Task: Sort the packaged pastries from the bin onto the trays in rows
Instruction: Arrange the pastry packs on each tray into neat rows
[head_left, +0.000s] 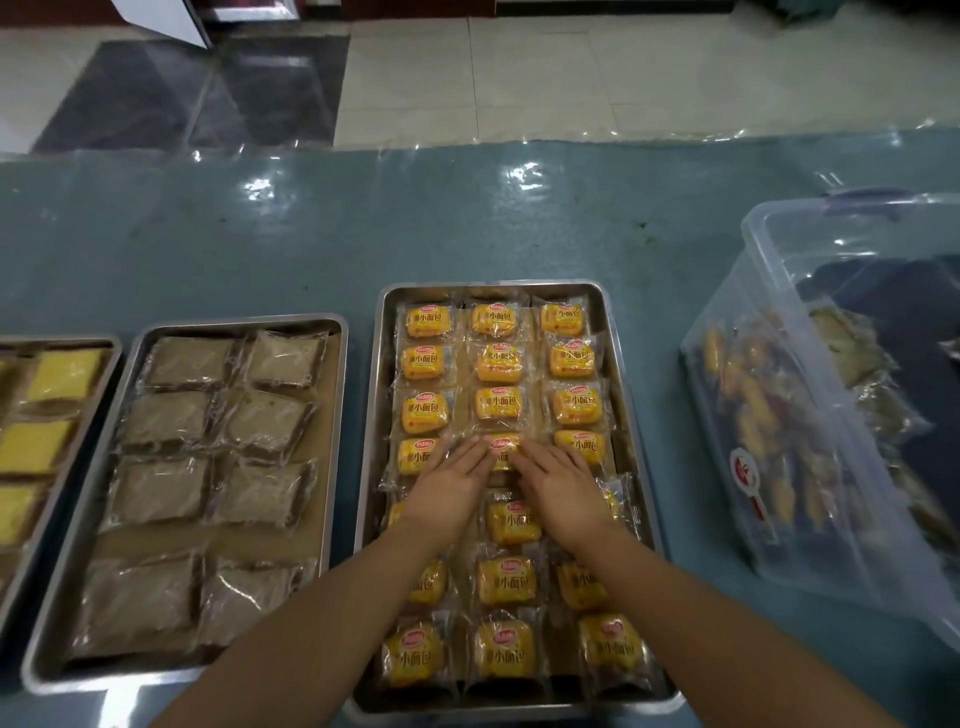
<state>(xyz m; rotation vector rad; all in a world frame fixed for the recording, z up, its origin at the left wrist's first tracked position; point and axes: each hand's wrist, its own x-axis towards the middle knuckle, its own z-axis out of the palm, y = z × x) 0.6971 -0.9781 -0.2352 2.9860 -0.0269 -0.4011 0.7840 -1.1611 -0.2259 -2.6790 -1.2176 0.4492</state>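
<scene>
Under both hands, in the head view, lies one yellow bun packet (503, 451), in the middle column of the steel tray (375, 415). The left hand (453, 480) and right hand (558, 480) lie flat with fingers straight, their tips pressing its two sides, gripping nothing. The packet looks squarish, with its printed label reading upright toward the person like its neighbours; much of it is hidden, so I cannot tell its long axis.

By my reading, this tray is almost filled: three columns run beyond and nearer than the hands. To the left of the left hand, the brown-pastry tray (337, 395) has one gap. To the right of the right hand, the clear bin (769, 332) still holds packets, so sorting remains.
</scene>
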